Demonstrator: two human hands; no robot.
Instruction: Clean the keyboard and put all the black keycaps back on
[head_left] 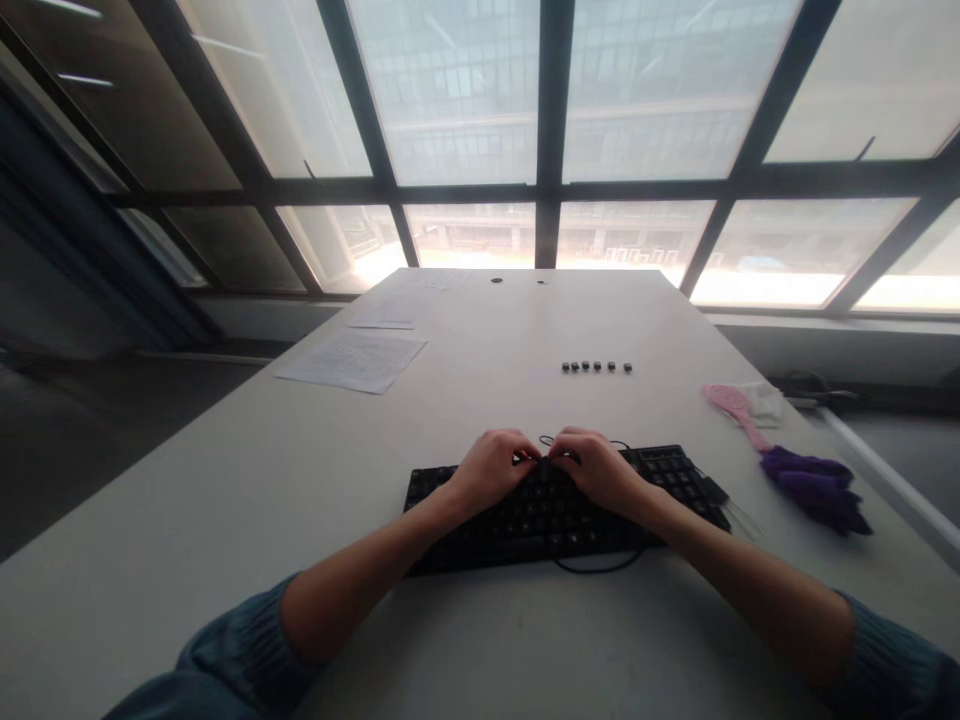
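Observation:
A black keyboard (525,515) lies on the white table (480,640), its cable looping out at the front and back. Both hands meet over its back rows near the middle. My left hand (500,462) has its thumb and fingertips pinched together at a small dark piece, perhaps a keycap. From the right, my right hand (589,462) pinches at the same spot, its fingertips close to the left ones. What exactly sits between the fingers is too small and dark to make out. Beyond the hands, several small black keycaps (597,367) stand in a row.
Papers (356,361) lie at the left. On the right are a pink brush-like object (727,400), a white tissue (761,404), a purple cloth (814,488) and a small dark tool with wire prongs (716,490) by the keyboard's right end. Windows stand behind the table.

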